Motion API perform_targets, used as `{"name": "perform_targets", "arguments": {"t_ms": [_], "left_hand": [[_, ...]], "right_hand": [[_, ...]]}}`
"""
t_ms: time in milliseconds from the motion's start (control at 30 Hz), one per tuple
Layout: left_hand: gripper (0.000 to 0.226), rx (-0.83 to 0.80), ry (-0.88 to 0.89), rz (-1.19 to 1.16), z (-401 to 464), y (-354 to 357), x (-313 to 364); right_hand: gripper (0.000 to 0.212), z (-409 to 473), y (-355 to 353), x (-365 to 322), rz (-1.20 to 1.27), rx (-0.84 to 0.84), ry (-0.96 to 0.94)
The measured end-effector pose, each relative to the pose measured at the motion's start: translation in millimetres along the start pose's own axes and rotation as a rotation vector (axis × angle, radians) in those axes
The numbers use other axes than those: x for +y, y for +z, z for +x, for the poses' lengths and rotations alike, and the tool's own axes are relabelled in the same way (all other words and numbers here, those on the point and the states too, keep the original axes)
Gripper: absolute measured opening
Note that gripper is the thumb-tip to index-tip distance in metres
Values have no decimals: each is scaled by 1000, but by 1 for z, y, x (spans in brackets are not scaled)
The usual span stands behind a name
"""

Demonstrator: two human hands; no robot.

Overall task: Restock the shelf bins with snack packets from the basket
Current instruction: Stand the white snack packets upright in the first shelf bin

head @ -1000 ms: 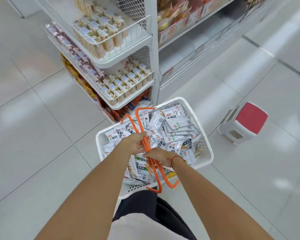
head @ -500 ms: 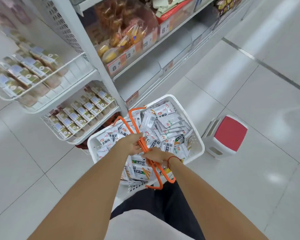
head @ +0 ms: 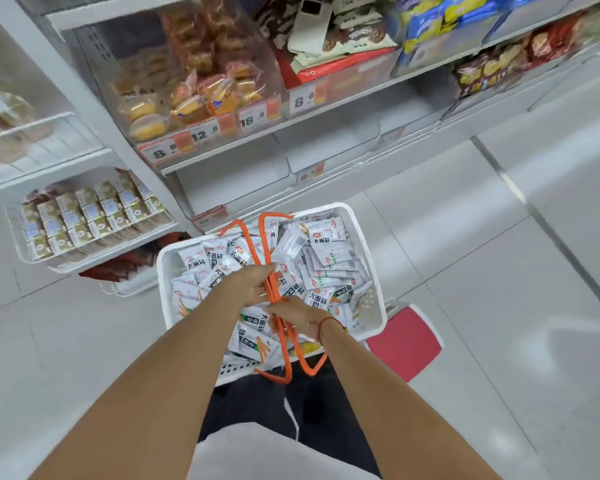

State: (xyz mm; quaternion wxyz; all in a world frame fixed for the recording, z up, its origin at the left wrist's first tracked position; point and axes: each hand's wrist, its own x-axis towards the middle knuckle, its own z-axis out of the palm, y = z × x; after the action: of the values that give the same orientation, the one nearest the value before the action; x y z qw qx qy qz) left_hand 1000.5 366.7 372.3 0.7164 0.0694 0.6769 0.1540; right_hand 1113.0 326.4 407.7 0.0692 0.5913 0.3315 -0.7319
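Hands grip the orange handles (head: 274, 271) together, left hand (head: 248, 284) ahead of right hand (head: 297, 315), above the packet-filled basket (head: 374, 271). Empty shelf bins (head: 329, 147) lie ahead, beyond its far rim, likely the destination.

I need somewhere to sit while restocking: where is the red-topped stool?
In the head view the red-topped stool stands on the floor at lower right, partly hidden behind the white basket's right near corner, below the shelves.
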Motion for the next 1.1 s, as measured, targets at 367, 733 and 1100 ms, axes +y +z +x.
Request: {"name": "perform_targets", "arguments": {"t_ms": [367,733,1100], "left_hand": [[18,30,-38,-123,47,93,50],[22,57,-78,-180,104,151,138],[21,103,-70,-296,140,206,181]], "right_hand": [[33,-114,-123,-57,33,103,-194],[20,50,-225,-71,-73,51,126],[12,109,-311,-80,-148,-67,103]]}}
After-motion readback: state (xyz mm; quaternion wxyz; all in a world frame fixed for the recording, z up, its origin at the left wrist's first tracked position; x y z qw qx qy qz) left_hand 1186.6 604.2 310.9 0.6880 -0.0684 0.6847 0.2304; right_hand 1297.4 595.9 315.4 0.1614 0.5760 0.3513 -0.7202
